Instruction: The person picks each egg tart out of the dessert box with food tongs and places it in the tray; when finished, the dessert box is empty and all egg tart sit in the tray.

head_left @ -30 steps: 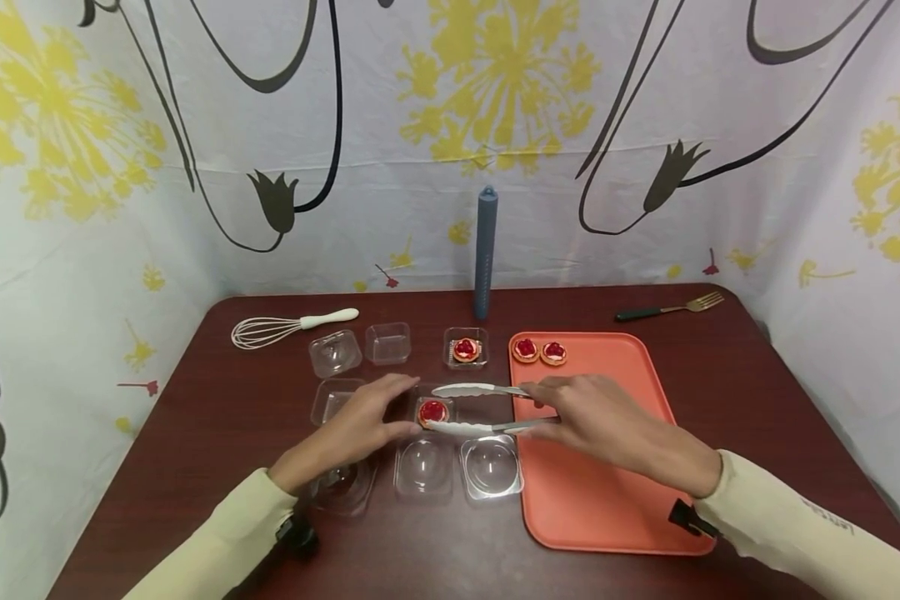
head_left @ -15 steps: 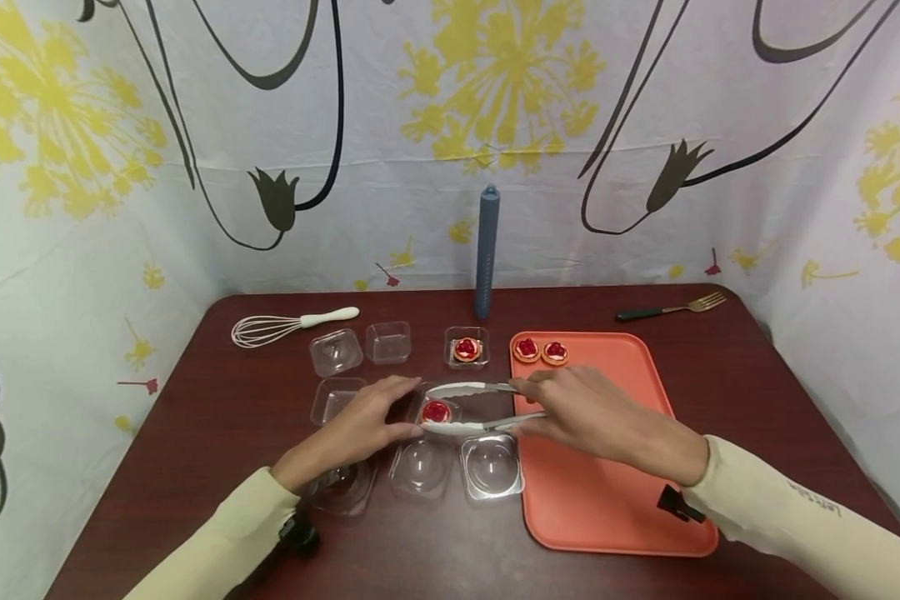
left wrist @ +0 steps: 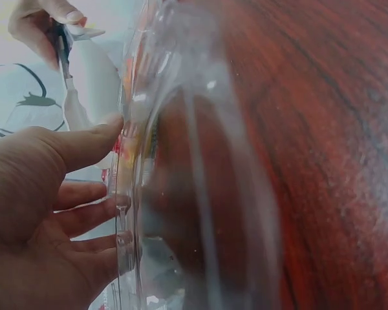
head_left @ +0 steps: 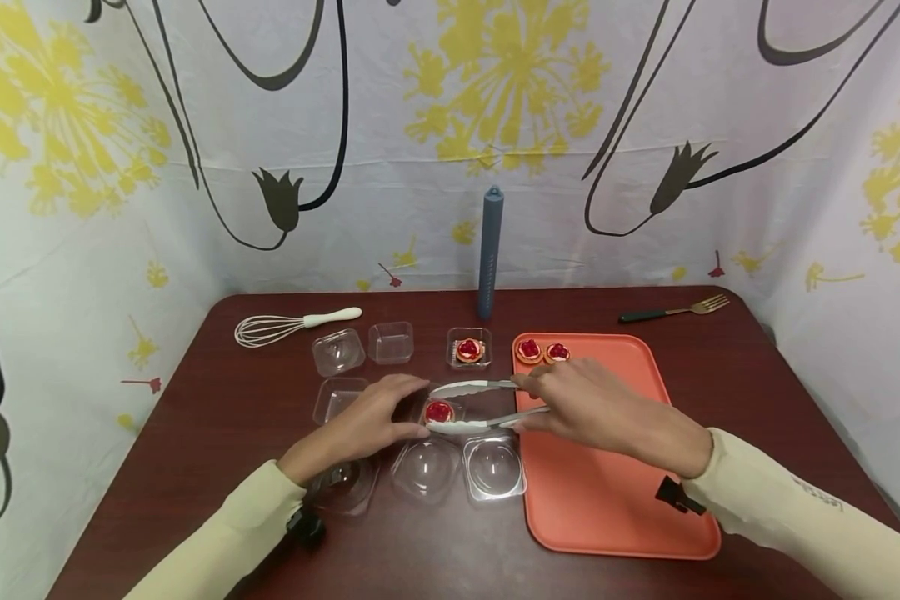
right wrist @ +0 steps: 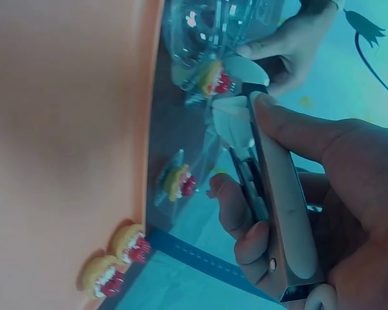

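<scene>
My left hand (head_left: 367, 417) holds the side of a small clear plastic container (left wrist: 126, 213), its thumb and fingers at the rim. A berry tart (head_left: 439, 411) with a red topping sits in that container. My right hand (head_left: 600, 408) grips metal tongs (right wrist: 284, 213) with white tips, reaching in from the right. The tong tips are spread apart, one beyond the tart and the near one overlapping its front edge in the head view. A clear domed lid (head_left: 425, 468) lies just in front of the container.
Two tarts (head_left: 529, 350) sit at the back left of an orange tray (head_left: 615, 500). Another tart (head_left: 469, 350) is in a clear container behind. More clear containers and lids (head_left: 492, 468) lie around. A whisk (head_left: 270, 329), blue cylinder (head_left: 490, 250) and fork (head_left: 675, 309) are at the back.
My right hand has shifted slightly left with the tongs. The near domed lid has turned a little on the table. My left hand has stayed at the container.
</scene>
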The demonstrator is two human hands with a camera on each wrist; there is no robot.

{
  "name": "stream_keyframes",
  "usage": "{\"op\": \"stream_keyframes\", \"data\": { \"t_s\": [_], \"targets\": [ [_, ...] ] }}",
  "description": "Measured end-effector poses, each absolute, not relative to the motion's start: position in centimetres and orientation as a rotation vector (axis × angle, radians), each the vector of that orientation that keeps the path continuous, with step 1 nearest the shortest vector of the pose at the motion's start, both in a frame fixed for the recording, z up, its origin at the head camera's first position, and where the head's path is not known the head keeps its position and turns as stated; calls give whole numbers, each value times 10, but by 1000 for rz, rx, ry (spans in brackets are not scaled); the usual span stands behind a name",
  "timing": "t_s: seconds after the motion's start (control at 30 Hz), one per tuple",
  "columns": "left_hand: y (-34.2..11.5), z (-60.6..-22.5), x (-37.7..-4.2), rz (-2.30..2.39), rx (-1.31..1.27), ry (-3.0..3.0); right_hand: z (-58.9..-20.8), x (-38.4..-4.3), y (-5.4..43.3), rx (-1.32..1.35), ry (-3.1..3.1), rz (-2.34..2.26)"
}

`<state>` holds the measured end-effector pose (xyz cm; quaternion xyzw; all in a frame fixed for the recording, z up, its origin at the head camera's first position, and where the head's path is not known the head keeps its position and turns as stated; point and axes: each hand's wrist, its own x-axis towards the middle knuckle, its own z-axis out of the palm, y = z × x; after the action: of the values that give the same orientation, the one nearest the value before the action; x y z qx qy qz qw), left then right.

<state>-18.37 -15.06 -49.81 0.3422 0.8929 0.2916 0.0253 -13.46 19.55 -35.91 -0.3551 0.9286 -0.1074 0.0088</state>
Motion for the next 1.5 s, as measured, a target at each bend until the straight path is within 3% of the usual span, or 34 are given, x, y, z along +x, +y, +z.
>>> {"op": "stream_keyframes", "data": {
  "t_s": [0.4, 0.7, 1.1, 1.5],
  "targets": [
    [-136, -452, -158, 982, 917, 2708, -345, -136, 190, -1047, 2854, -199],
    [-142, -480, -170, 974, 1055, 2754, -346, -136, 185, -1050, 2874, -148],
    [-145, -511, -183, 875, 925, 2833, -348, -139, 177, -999, 2881, -133],
    [-143, -507, -180, 874, 862, 2837, -353, -138, 172, -1004, 2891, -145]
  ]
}}
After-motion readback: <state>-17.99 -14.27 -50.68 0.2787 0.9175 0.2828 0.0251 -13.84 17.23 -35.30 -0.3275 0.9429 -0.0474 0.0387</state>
